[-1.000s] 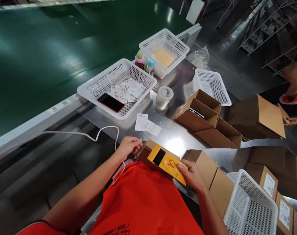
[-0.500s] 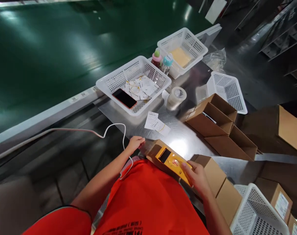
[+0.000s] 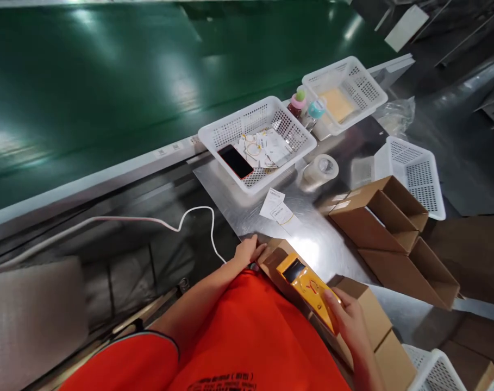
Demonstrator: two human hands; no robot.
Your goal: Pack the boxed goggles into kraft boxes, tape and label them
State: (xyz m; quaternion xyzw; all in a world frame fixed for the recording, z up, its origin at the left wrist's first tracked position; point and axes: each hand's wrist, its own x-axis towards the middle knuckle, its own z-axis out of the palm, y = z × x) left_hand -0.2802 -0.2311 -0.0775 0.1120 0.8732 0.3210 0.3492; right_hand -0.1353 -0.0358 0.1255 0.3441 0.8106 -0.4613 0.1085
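My right hand grips the lower end of a yellow handheld meter with a dark display and a round dial marked in red. The meter lies over a brown carton at the near edge of the metal table, close against my red top. My left hand is at the carton's left end, its fingers curled together. Whatever those fingers hold, if anything, is hidden. A white cable runs in from the left and passes out of sight behind my left forearm. Two small printed labels rest on the table beyond the carton.
A white basket holds a phone and cards; beside it stand a tape roll and two bottles. Open cartons and more white baskets are on the right. A green conveyor belt runs behind.
The view has swung, so everything on the table appears farther right. My left hand has come closer to the carton's end. The meter stays in my right hand.
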